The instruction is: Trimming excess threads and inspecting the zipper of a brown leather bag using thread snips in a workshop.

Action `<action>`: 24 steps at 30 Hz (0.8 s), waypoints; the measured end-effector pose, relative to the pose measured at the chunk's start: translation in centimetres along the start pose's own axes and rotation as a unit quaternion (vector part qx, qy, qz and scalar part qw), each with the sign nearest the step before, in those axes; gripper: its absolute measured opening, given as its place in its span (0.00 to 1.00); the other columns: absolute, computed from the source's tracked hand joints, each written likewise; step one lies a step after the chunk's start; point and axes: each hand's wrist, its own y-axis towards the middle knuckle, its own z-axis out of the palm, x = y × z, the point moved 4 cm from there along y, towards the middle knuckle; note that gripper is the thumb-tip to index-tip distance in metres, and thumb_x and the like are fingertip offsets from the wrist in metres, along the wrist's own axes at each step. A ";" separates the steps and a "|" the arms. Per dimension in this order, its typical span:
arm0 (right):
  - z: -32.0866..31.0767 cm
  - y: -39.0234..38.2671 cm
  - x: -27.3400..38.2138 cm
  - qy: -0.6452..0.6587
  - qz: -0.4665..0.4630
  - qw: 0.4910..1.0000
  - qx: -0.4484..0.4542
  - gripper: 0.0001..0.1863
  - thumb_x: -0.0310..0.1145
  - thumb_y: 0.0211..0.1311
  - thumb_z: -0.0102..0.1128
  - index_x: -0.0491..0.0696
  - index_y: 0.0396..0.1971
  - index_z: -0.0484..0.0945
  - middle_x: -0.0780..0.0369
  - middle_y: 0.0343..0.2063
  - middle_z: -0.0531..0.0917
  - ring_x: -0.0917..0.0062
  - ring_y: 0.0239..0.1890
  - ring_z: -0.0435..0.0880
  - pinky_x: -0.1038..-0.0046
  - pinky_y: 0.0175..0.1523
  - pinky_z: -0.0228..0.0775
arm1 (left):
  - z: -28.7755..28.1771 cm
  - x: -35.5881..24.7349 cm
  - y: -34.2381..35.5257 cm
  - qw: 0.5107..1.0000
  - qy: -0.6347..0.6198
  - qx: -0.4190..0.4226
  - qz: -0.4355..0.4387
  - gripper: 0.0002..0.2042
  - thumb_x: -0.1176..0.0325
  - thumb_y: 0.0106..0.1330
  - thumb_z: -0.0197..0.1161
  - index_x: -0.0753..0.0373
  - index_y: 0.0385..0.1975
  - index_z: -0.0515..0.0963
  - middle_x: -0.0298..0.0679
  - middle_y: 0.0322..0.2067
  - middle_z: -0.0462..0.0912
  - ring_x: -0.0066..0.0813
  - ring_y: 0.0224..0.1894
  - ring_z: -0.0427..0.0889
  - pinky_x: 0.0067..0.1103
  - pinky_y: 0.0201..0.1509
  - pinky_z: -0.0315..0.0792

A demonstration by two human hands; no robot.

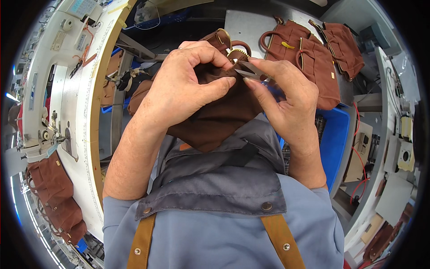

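Blue bin point(339, 139): is standing beside the right forearm, its smooth walls enclosing dark items point(320, 127) that the arm is partly hiding.
Metal table point(244, 28): is bearing several brown bags point(323, 83) beyond the right hand — soft cloth bodies with rounded handles.
Bag in hand point(201, 130): is draping in matte, wrinkled brown folds before the apron point(210, 193), its upper part lying directly at the fingers of both hands.
Zipper point(239, 51): is curving in gold-coloured teeth just beyond the fingertips.
Left hand point(188, 78): is pinching the bag's cloth between thumb and forefinger.
Right hand point(286, 85): is grasping snips point(245, 73) — slim, shiny metal blades pointing toward the left fingertips.
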 end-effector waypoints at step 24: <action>0.5 -0.1 0.4 -0.024 -0.030 0.999 -0.026 0.15 0.30 0.54 0.73 0.48 0.43 0.85 0.64 0.26 0.84 0.75 0.22 0.82 0.74 0.25 0.68 | 0.0 -0.4 -0.1 1.000 -0.024 0.008 0.002 0.08 0.73 0.54 0.72 0.66 0.30 0.80 0.33 0.35 0.79 0.26 0.45 0.75 0.24 0.54 0.66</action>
